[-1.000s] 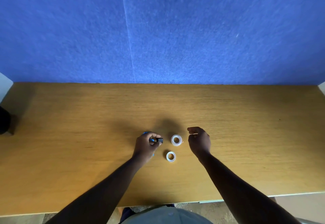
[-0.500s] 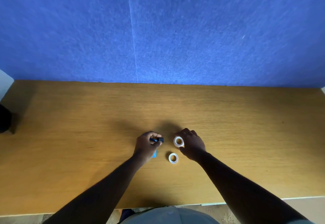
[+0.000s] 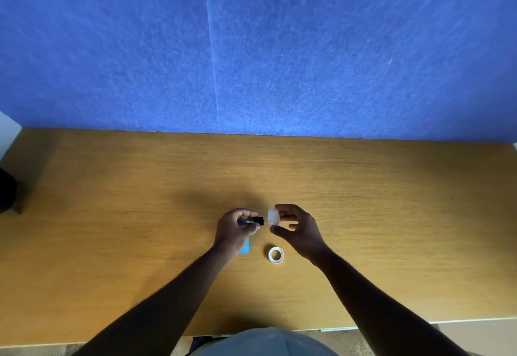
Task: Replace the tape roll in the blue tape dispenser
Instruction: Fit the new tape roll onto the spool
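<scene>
Nearest on the wooden table (image 3: 112, 216), a spare tape roll (image 3: 276, 254) is seen lying flat, touched by neither hand. Just to its left, a flat blue piece (image 3: 245, 246) rests on the table, partly hidden under the left wrist; whether it belongs to the dispenser cannot be told.

Farther out, the dispenser (image 3: 251, 221) is held off the table in the left hand (image 3: 235, 231), fingers closed around its blue body with the black end left poking out toward the right. Just beside that end, but apart from it, a second tape roll (image 3: 273, 217) is pinched by its rim between thumb and fingertips of the right hand (image 3: 298, 230), its open face turned toward the dispenser.

The roll is judged to be light and fairly stiff, with a smooth outer wrap that may slip; it is best taken by the rim, as here, so the centre hole is kept free. A hard squeeze could press it out of round. The dispenser looks like light, rigid plastic and is best gripped on its body, away from the end that receives the roll.

Behind everything, a blue fabric wall (image 3: 335, 48) is seen.
</scene>
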Demonstrator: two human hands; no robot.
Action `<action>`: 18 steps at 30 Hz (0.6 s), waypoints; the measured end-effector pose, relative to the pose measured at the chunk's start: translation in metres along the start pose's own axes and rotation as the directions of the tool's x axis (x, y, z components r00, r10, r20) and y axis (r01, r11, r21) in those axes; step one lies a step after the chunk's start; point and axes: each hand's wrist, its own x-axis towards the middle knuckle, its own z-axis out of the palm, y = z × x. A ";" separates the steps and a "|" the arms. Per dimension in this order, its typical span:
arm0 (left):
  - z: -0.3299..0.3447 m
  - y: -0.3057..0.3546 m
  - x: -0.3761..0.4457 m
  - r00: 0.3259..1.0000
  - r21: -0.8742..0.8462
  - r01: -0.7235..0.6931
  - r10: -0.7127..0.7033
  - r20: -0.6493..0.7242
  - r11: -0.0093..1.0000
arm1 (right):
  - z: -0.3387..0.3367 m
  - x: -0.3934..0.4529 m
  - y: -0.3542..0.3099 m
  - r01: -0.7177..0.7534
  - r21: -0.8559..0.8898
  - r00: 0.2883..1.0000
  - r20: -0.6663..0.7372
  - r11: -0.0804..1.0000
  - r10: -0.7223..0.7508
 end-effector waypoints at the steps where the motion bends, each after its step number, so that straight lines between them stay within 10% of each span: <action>1: 0.000 0.002 0.000 1.000 -0.004 0.000 0.000 0.000 1.000 | 0.000 -0.001 -0.003 -0.009 0.045 1.000 0.019 0.999 0.008; 18: -0.002 0.018 -0.004 0.999 -0.096 -0.025 0.028 0.031 0.995 | 0.002 -0.007 -0.024 -0.035 0.127 0.994 0.103 0.991 0.022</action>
